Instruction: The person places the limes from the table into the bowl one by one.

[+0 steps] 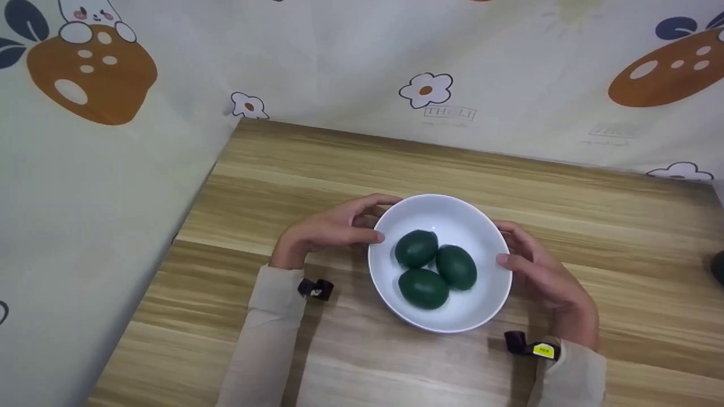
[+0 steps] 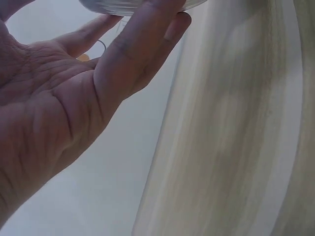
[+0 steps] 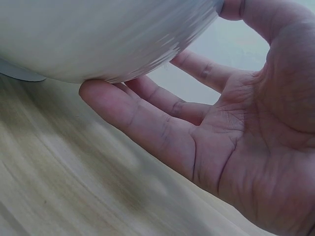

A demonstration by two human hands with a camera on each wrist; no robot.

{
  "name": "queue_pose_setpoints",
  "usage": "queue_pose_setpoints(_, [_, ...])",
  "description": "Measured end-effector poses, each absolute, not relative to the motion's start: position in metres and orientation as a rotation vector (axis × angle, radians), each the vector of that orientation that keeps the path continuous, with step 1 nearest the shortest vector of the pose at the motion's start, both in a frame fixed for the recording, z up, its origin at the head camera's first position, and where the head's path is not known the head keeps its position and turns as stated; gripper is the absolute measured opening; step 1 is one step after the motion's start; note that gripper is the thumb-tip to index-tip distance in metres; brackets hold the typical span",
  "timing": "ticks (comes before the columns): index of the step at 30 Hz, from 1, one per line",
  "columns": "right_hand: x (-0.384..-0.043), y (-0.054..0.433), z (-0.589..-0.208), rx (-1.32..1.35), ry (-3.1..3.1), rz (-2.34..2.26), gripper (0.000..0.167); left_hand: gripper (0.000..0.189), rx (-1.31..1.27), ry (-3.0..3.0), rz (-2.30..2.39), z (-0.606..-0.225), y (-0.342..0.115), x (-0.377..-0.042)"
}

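Note:
A white bowl holds three dark green, egg-shaped fruits that look like avocados. My left hand grips its left side, thumb over the rim and the other fingers against the outer wall. On the opposite side my right hand holds the bowl the same way. From the right wrist view, the fingers spread under the curved wall of the bowl. The left wrist view shows only a strip of the bowl above the left fingers. Whether the base touches the table cannot be told.
The wood-grain table runs under both arms. Behind and to the left hangs a white printed cloth with flowers and orange fruit shapes. A dark object is cut off at the right edge. Each wrist wears a black band.

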State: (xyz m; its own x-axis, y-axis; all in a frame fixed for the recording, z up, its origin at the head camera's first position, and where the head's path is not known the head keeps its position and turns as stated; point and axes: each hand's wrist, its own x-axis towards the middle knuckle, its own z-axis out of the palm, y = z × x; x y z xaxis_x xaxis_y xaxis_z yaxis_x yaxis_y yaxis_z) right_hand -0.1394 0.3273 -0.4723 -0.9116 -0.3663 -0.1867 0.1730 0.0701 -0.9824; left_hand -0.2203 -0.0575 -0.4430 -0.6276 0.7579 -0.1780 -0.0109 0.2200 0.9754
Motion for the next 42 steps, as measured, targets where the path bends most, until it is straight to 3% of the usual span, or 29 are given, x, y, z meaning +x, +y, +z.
queue_pose_setpoints(42, [-0.142,0.3264,-0.4689,-0.177,2.104,-1.829,0.048,0.076,0.662,1.769,1.518,-0.446,-0.0578,-0.2225])
